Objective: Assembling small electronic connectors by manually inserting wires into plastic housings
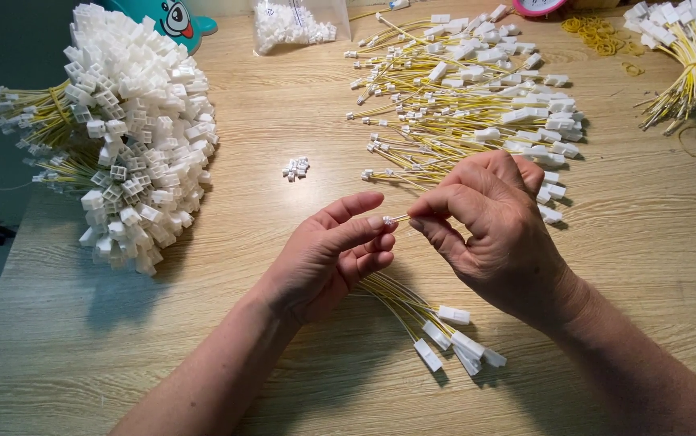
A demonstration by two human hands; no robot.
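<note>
Pinching a tiny white connector (390,220) between the left hand (328,258) thumb and forefinger, with the right hand (493,234) pinching the yellow wire (403,217) end just beside it, fingertip to fingertip. Both sets of fingers are narrow, closed down on those small parts. The wire's long axis runs roughly left-right between the two pinches, so the connector sits straight off the right fingertips toward the left, and both hands are equally on it.

Below the left fingers, a small bunch of yellow wires with white plugs (453,339) fans out from the palm toward the lower right; can't tell how firmly the lower fingers grip it.

Further out: a little cluster of loose white connectors (296,168) up and left of the fingers, a big scattered pile of wired leads (477,105) just above the right hand, a huge bundled heap of white plugs (142,129) far left, another tied bundle (687,48) far upper right, and rubber bands (602,36) near it, all on the wooden table (646,242).
</note>
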